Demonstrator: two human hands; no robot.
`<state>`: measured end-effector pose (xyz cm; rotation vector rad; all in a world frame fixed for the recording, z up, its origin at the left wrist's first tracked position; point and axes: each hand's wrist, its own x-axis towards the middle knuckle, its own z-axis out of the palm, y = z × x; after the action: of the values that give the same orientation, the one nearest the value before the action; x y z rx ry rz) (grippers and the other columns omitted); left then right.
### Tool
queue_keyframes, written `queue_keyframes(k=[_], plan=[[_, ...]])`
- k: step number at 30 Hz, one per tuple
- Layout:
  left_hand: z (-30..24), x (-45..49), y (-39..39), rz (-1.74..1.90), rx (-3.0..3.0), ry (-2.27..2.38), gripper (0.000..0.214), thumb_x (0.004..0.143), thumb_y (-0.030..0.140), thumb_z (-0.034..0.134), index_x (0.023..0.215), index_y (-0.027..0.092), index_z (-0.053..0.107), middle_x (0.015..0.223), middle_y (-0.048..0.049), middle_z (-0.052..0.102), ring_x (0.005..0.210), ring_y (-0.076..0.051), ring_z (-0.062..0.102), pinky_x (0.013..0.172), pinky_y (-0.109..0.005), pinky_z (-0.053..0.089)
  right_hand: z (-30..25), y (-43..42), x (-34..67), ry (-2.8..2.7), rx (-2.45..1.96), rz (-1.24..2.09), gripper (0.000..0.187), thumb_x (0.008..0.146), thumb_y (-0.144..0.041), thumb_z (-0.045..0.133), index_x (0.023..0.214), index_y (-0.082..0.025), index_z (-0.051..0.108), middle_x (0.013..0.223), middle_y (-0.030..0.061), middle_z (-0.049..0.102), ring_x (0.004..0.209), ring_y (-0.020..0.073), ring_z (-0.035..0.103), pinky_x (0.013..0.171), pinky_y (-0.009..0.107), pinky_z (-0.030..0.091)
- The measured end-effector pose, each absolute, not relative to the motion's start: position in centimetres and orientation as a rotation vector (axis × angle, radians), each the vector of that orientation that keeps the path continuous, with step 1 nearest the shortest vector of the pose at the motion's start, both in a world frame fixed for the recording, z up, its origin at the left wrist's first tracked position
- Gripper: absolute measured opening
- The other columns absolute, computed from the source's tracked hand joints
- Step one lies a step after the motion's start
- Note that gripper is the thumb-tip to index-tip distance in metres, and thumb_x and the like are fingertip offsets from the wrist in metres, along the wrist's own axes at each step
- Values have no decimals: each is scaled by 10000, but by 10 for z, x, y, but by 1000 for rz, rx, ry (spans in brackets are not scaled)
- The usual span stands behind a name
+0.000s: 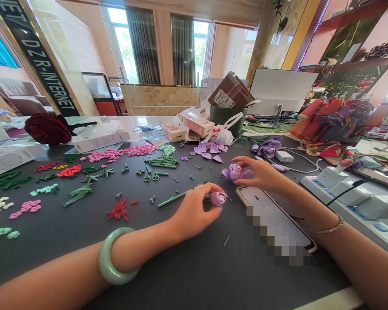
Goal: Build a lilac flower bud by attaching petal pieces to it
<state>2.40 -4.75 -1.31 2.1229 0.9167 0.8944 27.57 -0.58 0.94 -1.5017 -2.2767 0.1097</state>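
Note:
Between the thumb and fingers of my left hand [194,211] sits a small pale pink toy rosebud [218,198], its layered petals turned up. My right hand [261,174] curls round a larger purple toy flower [235,172] close to the tabletop, thumb and fingertips at its petals. A long green stem piece [173,199] lies behind my left fingers, partly hidden by them. Below my right hand rests a phone [278,217] with a lit screen, part of it blurred out. A short grey-green peg [226,240] lies in front of my left hand.
Loose purple petals [210,149], green stems [163,161], pink pieces [106,155] and red pieces [118,210] spread over the dark table [181,271]. A power strip [358,206] with chargers stands at right. Boxes [197,123] and a monitor [281,90] are at the back.

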Motion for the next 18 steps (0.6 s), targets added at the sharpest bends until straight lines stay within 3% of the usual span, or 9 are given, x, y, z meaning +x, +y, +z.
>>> queue_keyframes(k=[12, 18], plan=[[-12, 24, -47, 895, 2144, 929, 248, 727, 132, 612, 962, 213, 604, 984, -21, 686, 889, -198, 610, 823, -344, 462, 8, -1, 287, -2248, -1571, 87, 578, 747, -452, 667, 1259, -220, 533, 1083, 100, 699, 1009, 298, 651, 864, 426, 491], [-13, 25, -47, 885, 2170, 938, 233, 735, 124, 599, 951, 211, 611, 987, -26, 683, 896, -201, 612, 819, -347, 465, 16, -3, 288, -2190, -1588, 7, 557, 792, -485, 597, 1258, -187, 540, 1239, 134, 637, 1117, 326, 602, 917, 457, 466]])
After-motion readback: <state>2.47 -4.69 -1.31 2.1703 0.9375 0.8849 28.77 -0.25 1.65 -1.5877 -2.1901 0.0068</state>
